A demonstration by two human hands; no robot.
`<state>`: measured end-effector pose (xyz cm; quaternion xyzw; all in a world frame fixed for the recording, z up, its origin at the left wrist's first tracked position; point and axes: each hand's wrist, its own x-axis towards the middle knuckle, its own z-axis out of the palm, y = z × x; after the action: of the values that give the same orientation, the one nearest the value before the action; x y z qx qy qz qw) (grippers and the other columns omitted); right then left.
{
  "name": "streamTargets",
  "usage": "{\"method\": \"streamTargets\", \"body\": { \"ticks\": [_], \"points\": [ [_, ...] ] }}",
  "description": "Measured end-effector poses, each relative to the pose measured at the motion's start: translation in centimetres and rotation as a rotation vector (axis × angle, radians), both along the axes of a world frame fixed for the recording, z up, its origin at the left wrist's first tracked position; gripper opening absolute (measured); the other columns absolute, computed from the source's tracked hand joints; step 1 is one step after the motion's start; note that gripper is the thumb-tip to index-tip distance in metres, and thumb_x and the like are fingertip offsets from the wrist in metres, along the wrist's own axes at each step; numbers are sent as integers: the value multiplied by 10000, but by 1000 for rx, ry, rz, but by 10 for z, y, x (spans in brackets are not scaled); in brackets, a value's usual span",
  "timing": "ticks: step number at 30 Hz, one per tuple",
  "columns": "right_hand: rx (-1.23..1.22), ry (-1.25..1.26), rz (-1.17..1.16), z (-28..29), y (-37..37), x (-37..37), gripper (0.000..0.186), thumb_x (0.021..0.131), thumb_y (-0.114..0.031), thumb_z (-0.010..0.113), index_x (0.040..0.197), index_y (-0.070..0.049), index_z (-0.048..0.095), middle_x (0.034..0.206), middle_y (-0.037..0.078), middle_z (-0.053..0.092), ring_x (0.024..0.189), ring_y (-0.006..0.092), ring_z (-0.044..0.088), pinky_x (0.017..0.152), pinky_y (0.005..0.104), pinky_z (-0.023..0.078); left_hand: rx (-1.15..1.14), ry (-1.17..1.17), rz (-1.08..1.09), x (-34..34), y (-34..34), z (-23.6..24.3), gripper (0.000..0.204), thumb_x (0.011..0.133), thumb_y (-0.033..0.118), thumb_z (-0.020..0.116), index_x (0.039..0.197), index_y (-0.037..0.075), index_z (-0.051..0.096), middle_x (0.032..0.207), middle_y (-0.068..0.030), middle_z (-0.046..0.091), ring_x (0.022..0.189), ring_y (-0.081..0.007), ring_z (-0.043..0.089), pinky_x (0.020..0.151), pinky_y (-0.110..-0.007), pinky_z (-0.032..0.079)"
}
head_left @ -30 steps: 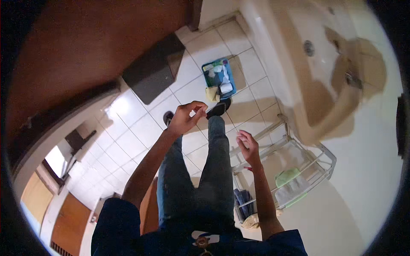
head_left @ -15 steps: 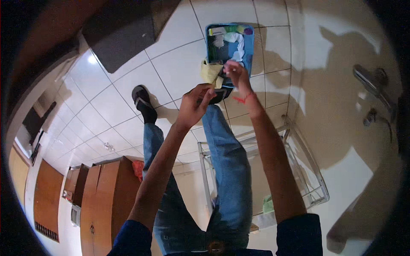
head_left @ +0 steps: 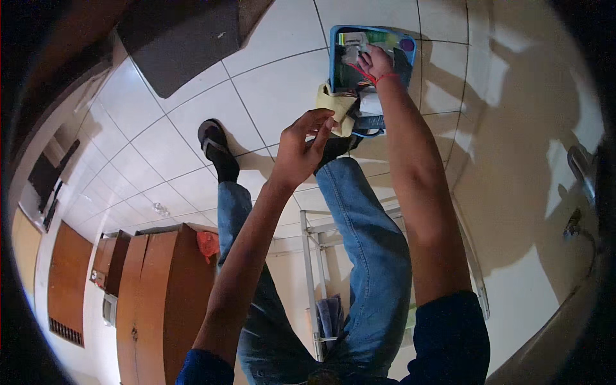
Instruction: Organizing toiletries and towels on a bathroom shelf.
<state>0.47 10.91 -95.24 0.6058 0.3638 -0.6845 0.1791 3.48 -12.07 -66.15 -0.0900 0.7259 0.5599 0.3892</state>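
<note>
A blue rectangular tub (head_left: 333,48) stands on the floor beyond my feet. My right hand (head_left: 377,63) is inside it, fingers apart and partly bent over a clear, whitish piece of plastic (head_left: 352,55); I cannot tell whether they touch. Over the tub's near left corner hangs a pale yellow cloth (head_left: 333,101). My left hand (head_left: 303,147) is beside that cloth, thumb and fingers pinched together; what they hold, if anything, is too small to make out. A green packet (head_left: 389,43), a purple round thing (head_left: 406,45) and a white item (head_left: 370,102) also lie in the tub.
A dark mat (head_left: 183,45) lies on the tiled floor at far left. My sandalled foot (head_left: 213,138) is left of the tub. A metal frame (head_left: 308,256) stands under my legs. At right is a wall with a tap (head_left: 573,221); a brown wooden cabinet (head_left: 154,295) is at lower left.
My right hand has moved from beside the yellow cloth to the far part of the tub. My left hand stays pinched near the cloth. The view has shifted, moving the tub rightward in the picture.
</note>
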Motion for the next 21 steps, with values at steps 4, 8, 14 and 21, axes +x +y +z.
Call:
{"method": "streamTargets", "body": {
  "ticks": [4,8,14,21],
  "points": [
    [1,-25,-59,13,16,-14,244,892,-176,641,1120,-113,582,1183,76,539,1117,223,528,883,429,476,70,93,-2,-6,1,-9,236,973,104,550,1184,-1,562,1002,-114,691,959,-174,664,845,-321,522],
    [-58,59,-296,6,-29,-8,266,866,-174,673,1109,-99,596,1148,102,568,1111,257,550,866,411,484,1,16,-19,-5,-20,-4,242,958,43,550,1196,2,555,1028,-114,682,990,-165,650,861,-311,514],
    [-34,-30,-137,-26,-50,11,207,920,-192,624,1082,-71,578,1070,118,589,984,269,601,766,340,554,-52,-59,-28,6,-39,0,249,967,91,557,1200,2,554,1055,-114,677,987,-167,647,860,-310,514],
    [91,148,-271,63,-39,56,328,923,-227,629,1206,-64,606,1138,105,620,1005,255,630,712,305,542,-11,-112,74,14,-36,24,272,993,165,535,1195,-17,550,1066,-123,672,980,-170,642,833,-307,521]
  ]
}}
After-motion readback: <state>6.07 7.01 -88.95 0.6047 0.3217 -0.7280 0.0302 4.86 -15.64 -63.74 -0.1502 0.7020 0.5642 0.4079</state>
